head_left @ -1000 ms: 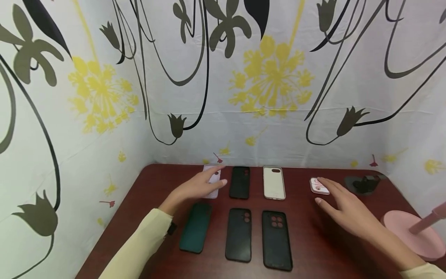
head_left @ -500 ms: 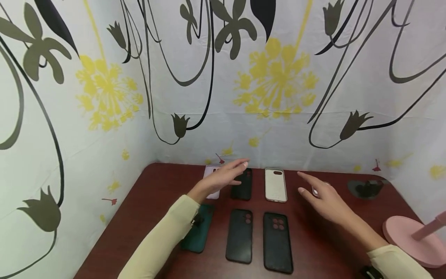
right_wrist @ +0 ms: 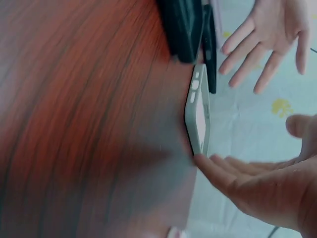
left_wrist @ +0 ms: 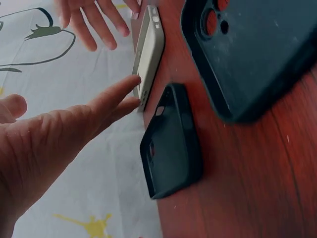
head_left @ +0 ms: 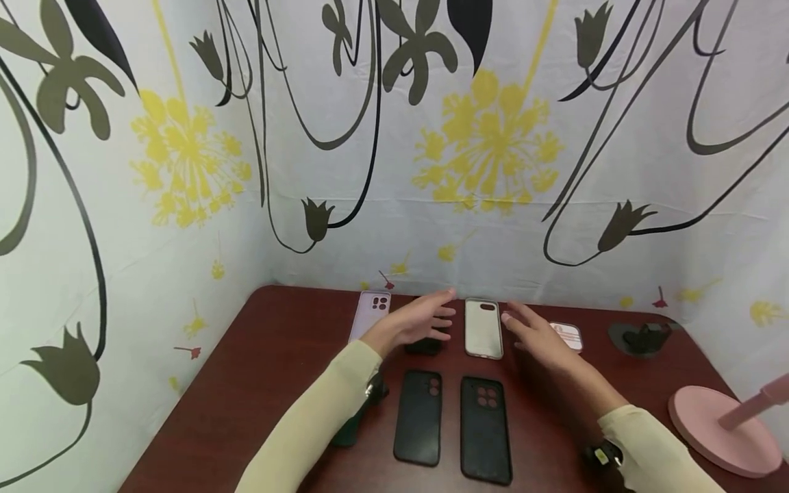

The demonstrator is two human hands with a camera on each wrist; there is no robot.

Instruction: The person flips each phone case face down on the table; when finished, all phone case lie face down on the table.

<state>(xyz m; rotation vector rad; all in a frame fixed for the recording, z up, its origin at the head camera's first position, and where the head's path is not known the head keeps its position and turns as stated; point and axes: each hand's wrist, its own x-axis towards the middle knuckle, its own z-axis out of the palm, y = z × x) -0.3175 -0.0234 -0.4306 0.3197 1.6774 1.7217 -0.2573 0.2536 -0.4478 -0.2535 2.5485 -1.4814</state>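
A cream phone case [head_left: 483, 330] lies on the table between my two hands. My left hand [head_left: 419, 320] hovers to its left with fingers extended, over a black phone case [head_left: 424, 346] that it mostly covers. From the other side my right hand [head_left: 537, 337] reaches in, its fingertips right by the cream case's right edge. The right wrist view shows those fingertips at the lower end of the cream case [right_wrist: 197, 114]. In the left wrist view, left fingertips overlap the cream case's [left_wrist: 152, 47] edge, and the black case [left_wrist: 173, 144] lies below. Neither hand holds anything.
A lilac case [head_left: 370, 315] lies back left. Nearer are a mostly hidden green case [head_left: 348, 431] and two dark cases, the left one [head_left: 419, 418] and the right one [head_left: 487, 428]. A small white-and-pink item [head_left: 568, 335], black stand [head_left: 642, 339] and pink base [head_left: 721, 428] are right.
My left hand has moved right, from over the lilac case to over the black one. My right hand has moved left from the small white-and-pink item towards the cream case.
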